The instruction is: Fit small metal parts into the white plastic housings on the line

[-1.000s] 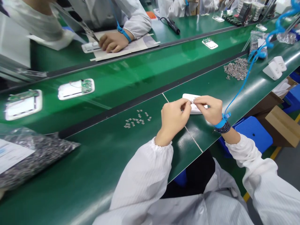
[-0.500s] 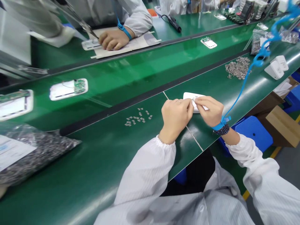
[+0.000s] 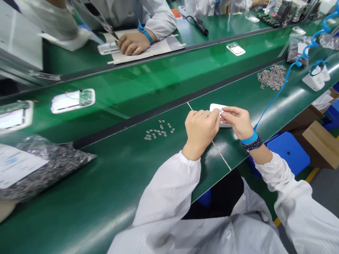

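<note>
A white plastic casing [image 3: 215,106] lies on the green bench, partly covered by both hands. My left hand [image 3: 201,129] is closed at its left side, thumb and forefinger together over it; what they grip is hidden. My right hand [image 3: 237,122] pinches a tiny shiny metal part [image 3: 221,110] over the casing, its fingertips almost touching those of my left hand. To the left, several small loose metal parts [image 3: 160,132] are scattered on the bench.
A heap of metal parts [image 3: 272,77] and white plug housings [image 3: 315,79] sit at right. A filled plastic bag [image 3: 60,167] lies at left. White casings with circuit boards [image 3: 73,101] ride the green belt [image 3: 159,76]. Opposite, a co-worker's hand [image 3: 135,43] works. A blue coiled cord [image 3: 272,100] runs to my right wrist.
Both hands stay at the casing; my right hand has turned slightly, its fingers straighter. The casings on the belt have slid a little left. The view has shifted slightly.
</note>
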Available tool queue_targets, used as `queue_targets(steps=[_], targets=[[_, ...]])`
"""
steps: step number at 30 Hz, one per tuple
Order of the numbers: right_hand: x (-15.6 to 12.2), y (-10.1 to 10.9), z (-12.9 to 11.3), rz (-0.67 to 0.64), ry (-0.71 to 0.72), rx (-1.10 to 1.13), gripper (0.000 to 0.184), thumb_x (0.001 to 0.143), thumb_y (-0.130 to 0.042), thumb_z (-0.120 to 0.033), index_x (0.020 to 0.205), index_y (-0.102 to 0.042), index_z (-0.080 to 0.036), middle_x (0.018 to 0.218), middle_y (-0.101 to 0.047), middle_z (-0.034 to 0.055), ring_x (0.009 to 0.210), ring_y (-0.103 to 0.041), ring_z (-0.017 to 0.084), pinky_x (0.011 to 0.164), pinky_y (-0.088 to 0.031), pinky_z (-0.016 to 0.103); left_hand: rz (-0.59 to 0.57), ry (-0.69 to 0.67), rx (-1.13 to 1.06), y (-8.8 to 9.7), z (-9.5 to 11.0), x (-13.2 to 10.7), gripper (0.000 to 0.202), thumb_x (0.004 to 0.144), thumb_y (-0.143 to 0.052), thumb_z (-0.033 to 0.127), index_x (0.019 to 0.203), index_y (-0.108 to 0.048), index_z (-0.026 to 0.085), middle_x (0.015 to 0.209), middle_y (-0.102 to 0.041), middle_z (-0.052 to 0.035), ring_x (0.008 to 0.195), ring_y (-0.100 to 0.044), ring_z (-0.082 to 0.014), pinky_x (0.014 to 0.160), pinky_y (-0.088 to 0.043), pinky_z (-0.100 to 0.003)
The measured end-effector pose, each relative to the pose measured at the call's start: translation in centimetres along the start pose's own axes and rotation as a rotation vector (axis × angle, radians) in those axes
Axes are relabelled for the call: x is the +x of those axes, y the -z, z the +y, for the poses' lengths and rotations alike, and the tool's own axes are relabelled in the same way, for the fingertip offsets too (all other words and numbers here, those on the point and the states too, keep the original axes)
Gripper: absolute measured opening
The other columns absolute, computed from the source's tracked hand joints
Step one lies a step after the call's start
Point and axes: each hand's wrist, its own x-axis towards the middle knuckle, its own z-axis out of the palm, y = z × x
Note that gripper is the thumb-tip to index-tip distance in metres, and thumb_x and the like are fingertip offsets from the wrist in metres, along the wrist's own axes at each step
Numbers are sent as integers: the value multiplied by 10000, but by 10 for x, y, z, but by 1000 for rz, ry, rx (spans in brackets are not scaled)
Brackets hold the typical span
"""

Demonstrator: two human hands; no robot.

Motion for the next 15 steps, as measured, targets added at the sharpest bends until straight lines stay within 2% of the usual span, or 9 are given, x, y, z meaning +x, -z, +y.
queue_targets(steps=[3, 5, 11, 15], targets=[[2, 3, -1, -50, -60, 16, 381, 625, -909, -436, 862, -763, -176, 798, -759, 31, 710, -737, 163, 748, -665, 337, -17, 3, 11, -1, -1, 0, 338, 982, -428, 236, 720, -640, 215, 593, -596, -50, 642, -569, -202, 654, -280, -369], [2, 4, -4, -42, -45, -25, 343, 628, -906, -421, 819, -762, -176, 767, -753, 27, 702, -733, 165, 743, -663, 343, -26, 3, 15, -1, -1, 0, 335, 980, -430, 234, 730, -652, 214, 601, -607, -55, 647, -576, -209, 655, -281, -371], [-8, 2, -8, 37, 216, -239, 185, 711, -852, -341, 783, -767, -194, 807, -763, 35, 748, -734, 181, 766, -654, 359, -32, -9, 12, -1, 1, -1, 326, 971, -435, 221, 789, -705, 210, 634, -659, -56, 635, -598, -200, 639, -291, -355], [-12, 1, -5, 50, 278, -299, 167, 758, -813, -341, 834, -766, -200, 826, -767, 38, 740, -730, 177, 727, -649, 338, -58, 21, -57, 2, 3, -1, 333, 980, -437, 233, 796, -715, 215, 684, -699, -58, 633, -617, -196, 611, -293, -337]])
